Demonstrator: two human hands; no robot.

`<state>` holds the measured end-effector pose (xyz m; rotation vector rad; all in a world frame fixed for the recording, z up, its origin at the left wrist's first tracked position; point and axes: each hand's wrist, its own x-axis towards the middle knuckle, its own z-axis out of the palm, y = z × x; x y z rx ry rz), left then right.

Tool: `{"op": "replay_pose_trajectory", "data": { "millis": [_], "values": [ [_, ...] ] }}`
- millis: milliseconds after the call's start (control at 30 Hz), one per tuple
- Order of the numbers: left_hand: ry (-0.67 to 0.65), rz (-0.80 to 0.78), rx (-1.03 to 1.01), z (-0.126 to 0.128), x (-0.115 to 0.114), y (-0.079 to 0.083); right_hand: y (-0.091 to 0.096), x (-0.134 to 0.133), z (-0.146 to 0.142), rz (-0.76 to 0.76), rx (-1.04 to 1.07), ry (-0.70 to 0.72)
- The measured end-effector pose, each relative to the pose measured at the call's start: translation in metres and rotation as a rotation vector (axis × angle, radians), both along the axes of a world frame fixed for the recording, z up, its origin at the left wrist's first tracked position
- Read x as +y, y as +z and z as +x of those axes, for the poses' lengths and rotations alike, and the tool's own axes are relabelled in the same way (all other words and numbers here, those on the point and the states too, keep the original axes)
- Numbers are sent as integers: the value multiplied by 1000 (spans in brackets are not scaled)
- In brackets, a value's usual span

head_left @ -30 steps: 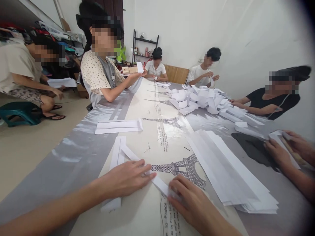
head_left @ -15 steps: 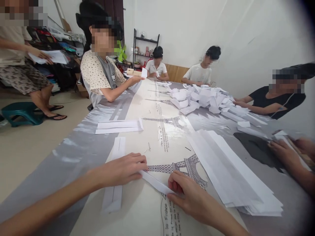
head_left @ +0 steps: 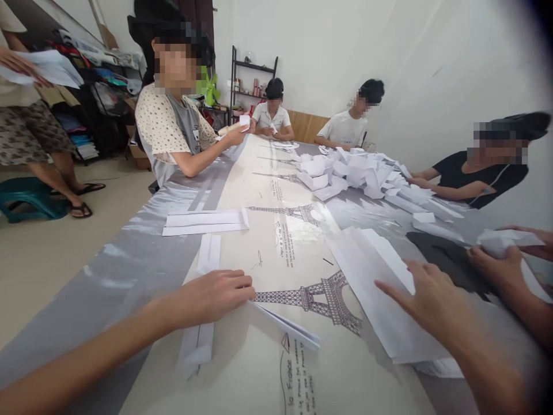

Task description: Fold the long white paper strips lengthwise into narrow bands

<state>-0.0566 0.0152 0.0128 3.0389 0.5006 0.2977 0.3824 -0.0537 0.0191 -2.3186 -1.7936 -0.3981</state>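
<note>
So my right hand (head_left: 436, 300) just let go of the folded paper strip (head_left: 289, 325) and swung over to the stack of white sheets (head_left: 367, 276). Its fingers are spread wide with nothing in them that I can see; from this feed I can't tell if they're touching the paper. My left hand (head_left: 216, 294) has the strip to itself now, fingers drawn together on the upper end. The strip sits mid-table on the Eiffel Tower tablecloth (head_left: 242, 374), and with the other end released its layers gape a bit. I'd say that fold isn't settled, so I'd keep the left steady.

Around it: one folded strip (head_left: 201, 343) runs partly under my left wrist, another lies crosswise (head_left: 205, 222) beyond, plus a big heap of folded paper (head_left: 354, 173) further up. Nothing's really blocking the stack, but a co-worker's hand (head_left: 496, 265) and the dark sheet (head_left: 432, 248) are close by my right, so elbow room's tight.
</note>
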Motion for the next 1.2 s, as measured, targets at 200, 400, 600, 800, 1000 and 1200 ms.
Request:
{"op": "replay_pose_trajectory", "data": {
  "millis": [200,400,600,800,1000,1200],
  "values": [
    [13,-81,7,-2,2,-2,-25,-2,9,-198,70,-49],
    [12,-109,-25,-1,2,-1,-15,-4,-8,-126,32,83],
    [13,-151,-53,-1,3,0,19,-19,-27,-201,691,191],
    [-16,-134,-79,-2,3,3,25,-17,-68,-352,1053,178],
    [-67,27,-106,-1,0,-1,-23,-14,-78,-89,435,274],
    [-104,79,-153,3,-1,-3,2,-7,-112,-261,598,617]
  ]
}}
